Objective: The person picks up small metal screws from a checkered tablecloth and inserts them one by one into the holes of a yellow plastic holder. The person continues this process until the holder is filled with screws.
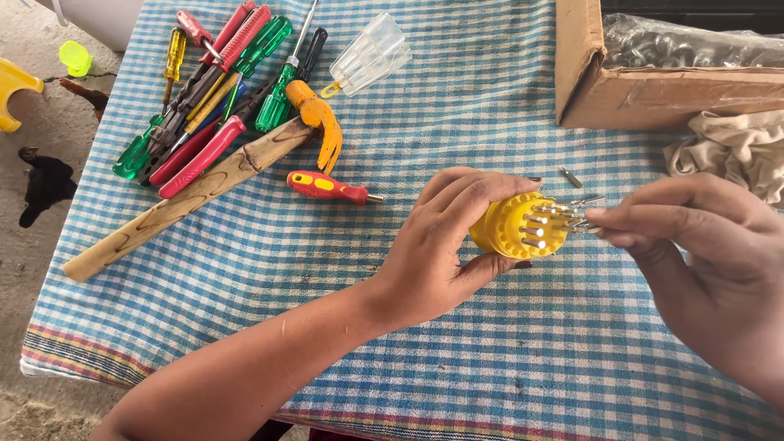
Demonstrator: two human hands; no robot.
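Left hand point(445, 245): the fingers are curled shut around the yellow bit holder point(514, 227), which is held just above the desk point(457, 351) right of centre.
Right hand point(710, 261): its fingertips point(600, 219) are pinched closed on a metal bit point(576, 222) at the holder's 3 o'clock side.
Holder: round, with metal bits standing in its face.
Loose bit point(570, 176): laid on the checked cloth at the holder's 1 o'clock.
Tool pile point(216, 90): screwdrivers, pliers and a hammer point(204, 184), at 10 o'clock.
Clear cap point(371, 55): at 11 o'clock.
Cardboard box point(653, 90): at 1 o'clock.

brown cardboard box point(645, 90), top right.
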